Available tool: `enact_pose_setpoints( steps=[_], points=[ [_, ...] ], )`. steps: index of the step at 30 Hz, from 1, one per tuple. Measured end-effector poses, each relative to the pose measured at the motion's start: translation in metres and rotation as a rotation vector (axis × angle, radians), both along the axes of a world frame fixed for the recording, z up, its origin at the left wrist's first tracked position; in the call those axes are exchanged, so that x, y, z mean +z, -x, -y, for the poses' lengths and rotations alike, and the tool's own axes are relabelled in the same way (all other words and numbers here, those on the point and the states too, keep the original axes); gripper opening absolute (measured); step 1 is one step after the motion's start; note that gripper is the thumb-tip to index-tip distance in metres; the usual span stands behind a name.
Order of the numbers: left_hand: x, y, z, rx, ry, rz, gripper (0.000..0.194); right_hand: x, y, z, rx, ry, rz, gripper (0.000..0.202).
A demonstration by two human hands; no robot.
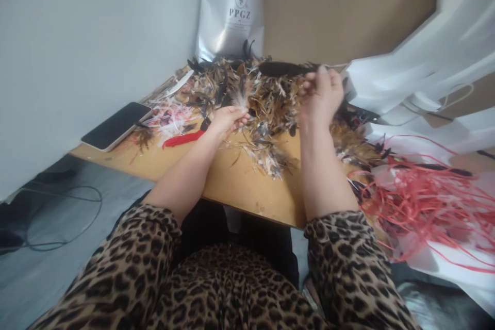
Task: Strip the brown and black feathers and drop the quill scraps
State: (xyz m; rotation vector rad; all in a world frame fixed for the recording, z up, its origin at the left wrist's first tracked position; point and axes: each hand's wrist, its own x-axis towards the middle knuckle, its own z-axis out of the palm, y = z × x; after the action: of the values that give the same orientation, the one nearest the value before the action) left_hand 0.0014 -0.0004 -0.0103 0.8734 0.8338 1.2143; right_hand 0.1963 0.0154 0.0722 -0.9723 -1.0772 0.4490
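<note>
My left hand (229,118) is closed in a pinch on a small brown feather (242,97) with a pale fluffy base. Higher up and to the right, my right hand (324,95) grips the end of a long black feather (284,69), which points left over the heap. Under and beyond both hands spreads a loose heap of brown feathers (274,100). A smaller tuft of feathers (270,160) lies nearer the table's front edge. Close to my left wrist rests a red strip (183,139).
A phone (118,125) lies at the table's left end beside pink and white scraps (172,116). Behind the heap stands a silver bag (232,15). White machine-like housing (417,56) rises at the right, above a tangle of red strands (433,201). The wooden table (251,185) ends before my lap.
</note>
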Motion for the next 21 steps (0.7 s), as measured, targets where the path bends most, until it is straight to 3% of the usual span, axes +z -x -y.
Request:
enact_pose_setpoints(
  steps=[3,6,10,15,21],
  points=[
    [-0.002,-0.002,0.001,-0.043,0.032,-0.021,0.011,0.004,0.038,-0.012,0.249,0.058,0.259,0.042],
    [-0.002,-0.003,0.002,-0.064,0.061,-0.011,0.009,0.004,0.057,-0.012,0.378,0.137,0.363,0.041],
    [0.001,-0.004,0.005,-0.123,0.076,0.076,0.006,-0.012,0.045,0.013,0.300,0.214,0.395,0.022],
    [0.006,-0.008,0.010,-0.089,0.056,0.129,0.008,-0.043,0.036,0.046,0.401,0.401,0.478,0.021],
    [0.006,-0.010,0.012,-0.084,-0.010,0.113,0.010,-0.054,0.051,0.051,0.465,0.403,0.534,0.021]
  ],
)
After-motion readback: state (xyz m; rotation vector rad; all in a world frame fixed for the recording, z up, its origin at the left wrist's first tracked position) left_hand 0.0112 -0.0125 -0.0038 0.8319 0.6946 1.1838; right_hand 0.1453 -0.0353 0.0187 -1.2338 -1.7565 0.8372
